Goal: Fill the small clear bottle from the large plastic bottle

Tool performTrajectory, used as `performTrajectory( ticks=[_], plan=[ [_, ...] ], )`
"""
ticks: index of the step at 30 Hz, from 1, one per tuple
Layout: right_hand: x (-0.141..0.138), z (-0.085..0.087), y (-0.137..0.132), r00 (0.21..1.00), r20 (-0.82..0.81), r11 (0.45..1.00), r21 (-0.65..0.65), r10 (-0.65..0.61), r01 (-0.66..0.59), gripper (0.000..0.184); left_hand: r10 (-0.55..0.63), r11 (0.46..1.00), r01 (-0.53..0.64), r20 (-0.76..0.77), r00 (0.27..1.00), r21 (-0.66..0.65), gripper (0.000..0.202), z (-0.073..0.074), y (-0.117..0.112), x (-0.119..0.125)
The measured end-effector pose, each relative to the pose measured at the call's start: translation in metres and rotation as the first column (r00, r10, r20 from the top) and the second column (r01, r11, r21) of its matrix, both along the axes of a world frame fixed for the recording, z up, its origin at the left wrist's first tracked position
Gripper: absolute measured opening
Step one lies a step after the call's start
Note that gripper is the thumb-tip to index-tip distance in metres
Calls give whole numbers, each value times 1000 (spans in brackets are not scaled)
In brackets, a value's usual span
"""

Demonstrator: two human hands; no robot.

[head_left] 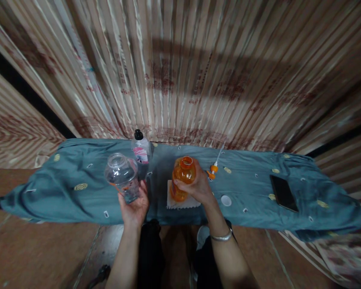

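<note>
My left hand [135, 206] is closed around the lower part of a clear plastic bottle [120, 172], which has no cap and leans a little to the left. An orange see-through bottle [183, 176], open at the neck, is in the grip of my right hand [198, 184]. It is over a pale cloth with a scalloped edge [171, 202]; whether it rests there I cannot tell. To the right of it lies an orange and white pump top [212, 171] with a long clear tube. A white round cap [226, 200] lies near my right wrist.
A clear bottle with a black top and pink label [141, 150] stands at the back, behind the clear plastic bottle. A black phone [283, 192] lies to the right. The blue-green cloth [246, 176] covers a narrow table, with a striped curtain [180, 88] behind it.
</note>
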State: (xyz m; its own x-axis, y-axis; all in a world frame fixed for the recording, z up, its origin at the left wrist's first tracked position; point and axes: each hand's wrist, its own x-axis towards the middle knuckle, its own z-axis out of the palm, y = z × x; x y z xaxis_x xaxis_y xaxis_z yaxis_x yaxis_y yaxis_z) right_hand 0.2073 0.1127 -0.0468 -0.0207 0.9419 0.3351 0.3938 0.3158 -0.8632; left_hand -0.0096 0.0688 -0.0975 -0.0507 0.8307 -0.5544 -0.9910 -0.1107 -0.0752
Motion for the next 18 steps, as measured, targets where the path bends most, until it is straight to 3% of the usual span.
performTrajectory(
  ticks=[6,10,18],
  plan=[
    [0,2,-1,1000,-9,1000,5,9,-9,76,-19,1000,19,16,1000,9,88,-5,-3,5],
    [-1,2,-1,999,-41,1000,2,17,-17,75,-73,997,73,-15,997,-6,81,-4,-9,16],
    [-6,14,-2,997,-69,997,-79,19,-25,104,-168,985,160,-138,976,-67,74,27,-41,35]
  ],
)
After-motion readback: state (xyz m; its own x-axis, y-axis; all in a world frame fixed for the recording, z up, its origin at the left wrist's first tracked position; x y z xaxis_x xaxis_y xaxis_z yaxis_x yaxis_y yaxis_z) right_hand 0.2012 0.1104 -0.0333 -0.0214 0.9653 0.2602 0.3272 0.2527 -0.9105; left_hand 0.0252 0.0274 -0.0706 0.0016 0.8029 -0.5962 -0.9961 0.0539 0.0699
